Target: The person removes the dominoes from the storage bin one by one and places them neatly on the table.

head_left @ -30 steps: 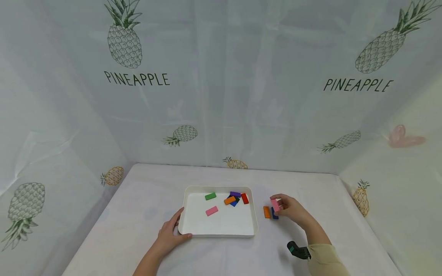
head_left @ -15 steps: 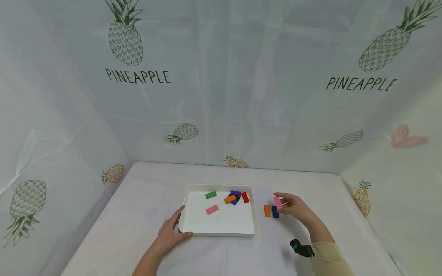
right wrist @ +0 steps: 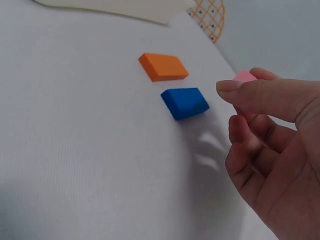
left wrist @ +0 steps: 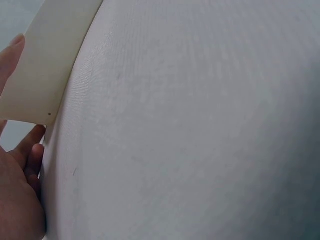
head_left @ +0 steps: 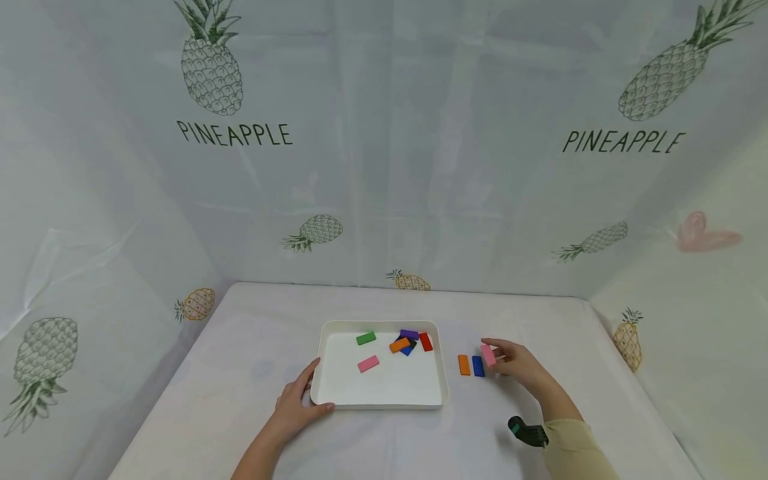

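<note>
My right hand (head_left: 521, 367) pinches a pink block (head_left: 488, 355) between thumb and fingers, just right of a blue block (head_left: 478, 366) on the table. An orange block (head_left: 464, 365) lies left of the blue one, roughly parallel and a small gap apart. In the right wrist view the pink block (right wrist: 245, 76) shows mostly behind the thumb and appears raised off the cloth. At the near left corner of a white tray (head_left: 384, 399), my left hand (head_left: 294, 405) holds on, thumb along the front wall and fingers at the left side.
Inside the tray lie a green block (head_left: 366, 338), a second pink block (head_left: 369, 363), a red block (head_left: 425, 341), and a heap with a purple block (head_left: 410, 334) and another orange block (head_left: 399, 345). A black wrist device (head_left: 528, 432) sits by the right sleeve.
My right hand has moved to the right with the pink block, uncovering the blue block on the table. The left hand stays on the tray corner.
</note>
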Available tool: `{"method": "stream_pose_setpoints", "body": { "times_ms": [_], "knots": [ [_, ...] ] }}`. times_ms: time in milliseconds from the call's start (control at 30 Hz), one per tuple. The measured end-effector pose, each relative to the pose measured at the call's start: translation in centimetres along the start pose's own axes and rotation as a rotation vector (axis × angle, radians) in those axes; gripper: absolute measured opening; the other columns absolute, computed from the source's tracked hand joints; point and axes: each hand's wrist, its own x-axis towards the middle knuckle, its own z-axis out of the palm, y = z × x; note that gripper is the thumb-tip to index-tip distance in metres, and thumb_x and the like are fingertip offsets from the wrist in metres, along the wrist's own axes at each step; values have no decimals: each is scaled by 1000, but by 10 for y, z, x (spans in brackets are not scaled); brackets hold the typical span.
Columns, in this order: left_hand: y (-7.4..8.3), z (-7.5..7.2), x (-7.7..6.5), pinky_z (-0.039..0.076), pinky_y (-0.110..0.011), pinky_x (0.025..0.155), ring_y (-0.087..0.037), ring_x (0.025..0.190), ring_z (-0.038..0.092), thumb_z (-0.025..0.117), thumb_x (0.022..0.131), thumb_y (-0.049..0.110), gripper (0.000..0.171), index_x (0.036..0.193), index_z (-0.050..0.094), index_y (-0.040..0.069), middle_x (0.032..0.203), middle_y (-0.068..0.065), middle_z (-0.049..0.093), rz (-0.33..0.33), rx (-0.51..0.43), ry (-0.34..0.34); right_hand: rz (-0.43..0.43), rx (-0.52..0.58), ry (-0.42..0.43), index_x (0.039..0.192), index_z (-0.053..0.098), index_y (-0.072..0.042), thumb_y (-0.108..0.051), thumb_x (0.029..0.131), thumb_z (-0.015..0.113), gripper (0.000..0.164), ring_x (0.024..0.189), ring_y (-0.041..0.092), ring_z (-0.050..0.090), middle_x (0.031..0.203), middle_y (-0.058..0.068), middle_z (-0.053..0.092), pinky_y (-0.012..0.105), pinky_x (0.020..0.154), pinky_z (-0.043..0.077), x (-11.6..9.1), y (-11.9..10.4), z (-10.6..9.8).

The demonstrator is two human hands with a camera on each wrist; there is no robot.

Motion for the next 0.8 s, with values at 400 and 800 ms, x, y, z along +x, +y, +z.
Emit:
{"method": "stream_pose_setpoints", "body": {
  "times_ms": [400, 800],
  "knots": [
    [0, 0, 1, 26, -57, 89, -21, 112, 37, 77, 58, 53, 96, 139, 29, 34, 122, 5, 49, -3, 4, 5, 73, -15, 37, 122, 56, -14, -5, 71, 73, 55, 84, 23, 43, 99, 9, 50, 29, 64, 40, 2, 17, 6],
    [2, 1, -1, 28, -55, 88, -21, 109, 40, 78, 58, 51, 97, 139, 30, 31, 124, 4, 48, 7, 0, 11, 56, -50, 59, 120, 57, -11, -15, 66, 79, 58, 83, 22, 43, 95, 8, 51, 31, 67, 38, 0, 26, 3]
  ]
}}
